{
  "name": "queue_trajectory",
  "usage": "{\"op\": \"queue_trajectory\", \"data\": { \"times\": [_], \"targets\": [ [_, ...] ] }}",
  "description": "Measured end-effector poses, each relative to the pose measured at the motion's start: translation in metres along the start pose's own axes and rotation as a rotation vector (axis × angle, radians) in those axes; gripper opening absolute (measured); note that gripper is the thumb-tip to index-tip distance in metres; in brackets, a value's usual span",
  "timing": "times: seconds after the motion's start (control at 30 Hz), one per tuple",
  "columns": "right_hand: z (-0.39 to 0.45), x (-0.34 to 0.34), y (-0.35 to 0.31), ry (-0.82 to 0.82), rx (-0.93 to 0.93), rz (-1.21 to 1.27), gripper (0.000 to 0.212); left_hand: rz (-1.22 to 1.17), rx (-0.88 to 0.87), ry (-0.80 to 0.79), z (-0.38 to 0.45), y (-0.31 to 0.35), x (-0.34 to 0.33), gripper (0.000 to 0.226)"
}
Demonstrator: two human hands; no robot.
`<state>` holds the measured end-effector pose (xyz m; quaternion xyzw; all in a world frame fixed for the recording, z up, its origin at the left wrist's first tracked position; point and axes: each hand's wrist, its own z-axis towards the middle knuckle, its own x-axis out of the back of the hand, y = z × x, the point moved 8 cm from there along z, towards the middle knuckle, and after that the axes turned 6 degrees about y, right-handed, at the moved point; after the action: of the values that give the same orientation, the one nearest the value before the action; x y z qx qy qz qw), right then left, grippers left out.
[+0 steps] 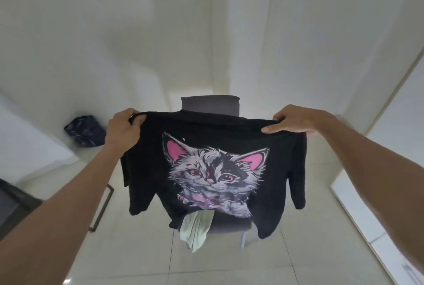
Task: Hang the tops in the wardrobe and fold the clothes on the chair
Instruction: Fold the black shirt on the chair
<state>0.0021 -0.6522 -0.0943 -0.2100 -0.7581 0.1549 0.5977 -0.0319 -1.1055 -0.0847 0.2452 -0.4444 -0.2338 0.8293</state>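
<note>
Both hands, left & right, gripped black cat tee at shoulders, held up over chair; sleeves hung loose, could bunch w/ uneven fold

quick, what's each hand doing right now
Left hand: closed, gripping one shoulder of the black cat t-shirt.
Right hand: closed, gripping the other shoulder.

Black cat-print top held spread in air before grey chair; pale green garment draped off seat.
</note>
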Motion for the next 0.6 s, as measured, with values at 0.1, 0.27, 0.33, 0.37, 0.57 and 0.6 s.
{"op": "queue_trajectory", "data": {
  "times": [0.1,0.27,0.33,0.37,0.57,0.6],
  "targets": [
    [0.0,-0.014,-0.002,-0.084,-0.029,0.245,0.043,0.023,0.017,0.001,-0.007,-0.003,-0.001,0.02],
    [-0.006,-0.031,-0.001,-0.032,-0.03,0.419,0.042,-0.002,0.106,-0.009,-0.024,-0.01,-0.005,0.024],
    [-0.012,-0.035,0.002,-0.021,-0.044,0.351,0.035,-0.011,0.133,-0.015,-0.028,-0.014,-0.006,0.024],
    [-0.017,-0.038,0.005,-0.019,-0.053,0.283,0.048,-0.015,0.134,-0.023,-0.031,-0.016,-0.007,0.024],
    [-0.045,-0.05,0.006,0.096,-0.098,0.275,0.039,-0.006,0.084,-0.093,-0.055,-0.032,-0.004,0.024],
    [-0.051,-0.055,0.005,0.116,-0.106,0.292,0.041,-0.002,0.081,-0.108,-0.06,-0.038,-0.003,0.024]
  ]
}}
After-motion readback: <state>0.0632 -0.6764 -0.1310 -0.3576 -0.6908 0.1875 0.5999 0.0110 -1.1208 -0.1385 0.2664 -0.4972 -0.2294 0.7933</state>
